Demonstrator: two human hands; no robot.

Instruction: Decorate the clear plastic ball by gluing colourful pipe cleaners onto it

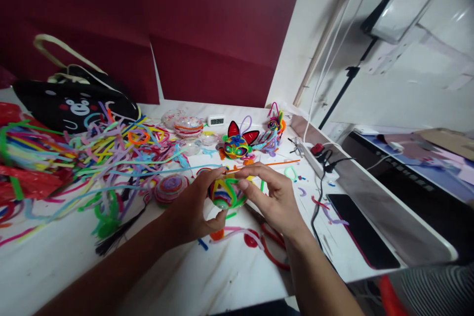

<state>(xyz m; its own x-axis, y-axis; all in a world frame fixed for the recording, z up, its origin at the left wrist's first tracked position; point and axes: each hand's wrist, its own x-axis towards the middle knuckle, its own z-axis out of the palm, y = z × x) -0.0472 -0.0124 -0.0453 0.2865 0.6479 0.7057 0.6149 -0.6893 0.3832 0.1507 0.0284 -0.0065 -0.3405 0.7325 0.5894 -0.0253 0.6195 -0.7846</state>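
Both my hands meet over the middle of the white table (222, 276). My left hand (192, 212) is closed round a small clear ball (225, 193) stuffed with coloured pipe cleaners, its thumb under the ball. My right hand (272, 197) pinches the ball's top and right side with bent fingers. Just left of my hands lies a pink and purple coiled disc (169, 188). Behind them stands a finished pipe-cleaner figure with red ears (239, 143).
A big heap of loose pipe cleaners (92, 158) covers the left side, by a black bear-face bag (74, 103). Clear half shells (188, 126), a small clock (216, 120), a power strip (314, 155) and a dark phone (361, 229) lie around. Dark red boards (207, 34) stand behind.
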